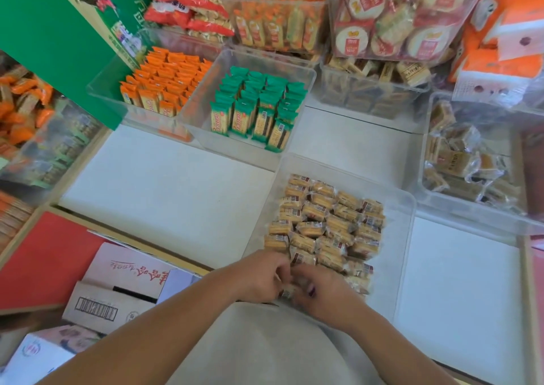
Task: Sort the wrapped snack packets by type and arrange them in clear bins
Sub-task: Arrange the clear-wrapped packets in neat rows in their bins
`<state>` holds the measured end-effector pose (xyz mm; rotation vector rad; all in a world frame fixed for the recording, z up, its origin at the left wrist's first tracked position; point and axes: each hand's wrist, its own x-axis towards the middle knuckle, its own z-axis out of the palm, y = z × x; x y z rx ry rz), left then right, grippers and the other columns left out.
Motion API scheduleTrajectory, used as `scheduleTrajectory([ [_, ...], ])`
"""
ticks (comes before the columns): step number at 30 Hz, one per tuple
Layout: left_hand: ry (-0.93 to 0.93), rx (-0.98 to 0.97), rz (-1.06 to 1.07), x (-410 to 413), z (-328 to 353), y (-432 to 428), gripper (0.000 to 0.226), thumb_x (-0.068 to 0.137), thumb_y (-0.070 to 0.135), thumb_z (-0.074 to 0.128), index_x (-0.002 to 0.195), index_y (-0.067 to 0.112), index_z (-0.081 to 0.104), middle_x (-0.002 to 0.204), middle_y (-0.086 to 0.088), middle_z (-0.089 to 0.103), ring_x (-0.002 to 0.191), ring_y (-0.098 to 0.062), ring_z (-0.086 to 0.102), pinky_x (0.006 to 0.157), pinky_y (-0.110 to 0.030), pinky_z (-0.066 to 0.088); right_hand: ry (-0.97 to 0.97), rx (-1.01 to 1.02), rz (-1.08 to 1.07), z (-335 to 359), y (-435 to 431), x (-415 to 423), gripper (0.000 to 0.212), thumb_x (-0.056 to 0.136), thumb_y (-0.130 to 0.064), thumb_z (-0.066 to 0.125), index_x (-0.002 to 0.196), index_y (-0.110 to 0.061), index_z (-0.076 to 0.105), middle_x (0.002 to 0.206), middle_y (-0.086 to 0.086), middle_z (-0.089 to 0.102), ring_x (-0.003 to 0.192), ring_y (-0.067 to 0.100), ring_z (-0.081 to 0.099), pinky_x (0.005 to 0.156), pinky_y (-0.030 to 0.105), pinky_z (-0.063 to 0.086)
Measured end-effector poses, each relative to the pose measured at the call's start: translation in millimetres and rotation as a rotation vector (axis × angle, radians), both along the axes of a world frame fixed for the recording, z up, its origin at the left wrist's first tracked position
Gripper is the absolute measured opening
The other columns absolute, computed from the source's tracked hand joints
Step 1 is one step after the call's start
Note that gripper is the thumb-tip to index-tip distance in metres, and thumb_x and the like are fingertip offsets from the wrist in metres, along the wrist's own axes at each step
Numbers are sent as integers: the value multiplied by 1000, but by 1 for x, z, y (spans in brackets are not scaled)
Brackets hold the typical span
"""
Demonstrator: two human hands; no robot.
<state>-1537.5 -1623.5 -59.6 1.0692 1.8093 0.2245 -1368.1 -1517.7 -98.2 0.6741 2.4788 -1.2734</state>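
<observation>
At six o'clock, the left hand (259, 275) and right hand (322, 292) meet, fingers curled, pinching a blurred clear-wrapped tan biscuit packet (288, 291) at the near edge of the clear plastic bin (394, 267), which holds rows of the same packets.

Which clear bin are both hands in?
Nearest bin, of tan packets; left hand and right hand meet at its near end. Orange bin and green bin sit farther back.

Plenty of printing, little of it legible.
Left of the clear bin (396, 255), a cardboard box (126, 270) bears red brush-style Chinese characters, upside down, and a black barcode (95, 309) on its side. Inside the bin, tan packets (326, 225) show small barcodes. Beyond it, round cracker packs (424, 43) carry red labels, unreadable.
</observation>
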Motion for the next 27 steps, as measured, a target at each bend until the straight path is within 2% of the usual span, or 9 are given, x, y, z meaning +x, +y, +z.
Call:
scheduleTrajectory([
  [3, 49, 17, -29, 1, 0, -6, 23, 100, 12, 54, 109, 28, 68, 119, 5, 65, 101, -12, 60, 84, -25, 50, -98, 164, 90, -11, -4, -11, 17, 89, -37, 62, 104, -35, 70, 88, -11, 69, 77, 7, 59, 62, 17, 45],
  [5, 156, 143, 63, -6, 4, -11, 23, 101, 15, 51, 112, 26, 69, 111, 8, 67, 97, -10, 61, 82, -23, 51, -201, 246, 147, -14, -5, -21, 16, 90, -41, 54, 91, -29, 65, 82, -8, 65, 77, 15, 60, 63, 31, 53],
  [7, 264, 294, 153, -16, 7, -21, 22, 102, 18, 49, 110, 26, 69, 97, 14, 64, 87, -5, 57, 73, -16, 44, -274, 294, 182, -13, -7, -28, 19, 94, -35, 50, 80, -24, 57, 81, -7, 60, 79, 19, 61, 63, 33, 54],
  [10, 275, 428, 249, -31, 7, -41, 21, 101, 20, 52, 110, 25, 70, 100, 16, 69, 87, -2, 59, 76, -18, 47, -280, 330, 148, -10, -14, -41, 19, 98, -29, 46, 85, -27, 59, 90, -8, 63, 87, 20, 63, 67, 31, 53],
  [15, 248, 454, 293, -51, 0, -58, 21, 100, 17, 55, 111, 26, 71, 105, 17, 70, 95, -2, 62, 82, -19, 50, -159, 370, -1, -12, -21, -69, 24, 103, -28, 47, 98, -31, 70, 99, -11, 65, 85, 16, 64, 65, 32, 55],
  [18, 247, 467, 231, -48, 1, -59, 20, 100, 18, 56, 111, 26, 70, 104, 15, 67, 91, -5, 60, 78, -18, 49, -112, 488, -29, -21, -27, -76, 19, 104, -32, 51, 100, -35, 70, 105, -7, 45, 71, 17, 54, 47, 25, 34],
  [21, 289, 459, 148, -43, 6, -59, 17, 102, 22, 52, 109, 25, 67, 100, 8, 63, 83, -10, 59, 74, -30, 53, -43, 545, -136, -22, -28, -77, 10, 95, -34, 69, 88, -27, 67, 93, -5, 45, 57, 17, 44, 44, 19, 16],
  [24, 289, 410, 77, -35, 6, -54, 21, 102, 18, 47, 109, 20, 67, 101, 3, 61, 85, -17, 60, 75, -35, 53, -18, 538, -291, -13, -15, -78, 26, 92, -47, 68, 96, -25, 56, 89, -10, 54, 60, 15, 52, 44, 23, 29],
  [27, 265, 193, -86, -18, -4, -37, 23, 97, 9, 47, 107, 16, 67, 99, 0, 59, 90, -22, 59, 79, -35, 52, 47, 302, -399, 17, 9, -64, 20, 92, -48, 69, 92, -31, 59, 83, -15, 58, 67, 3, 58, 53, 23, 47],
])
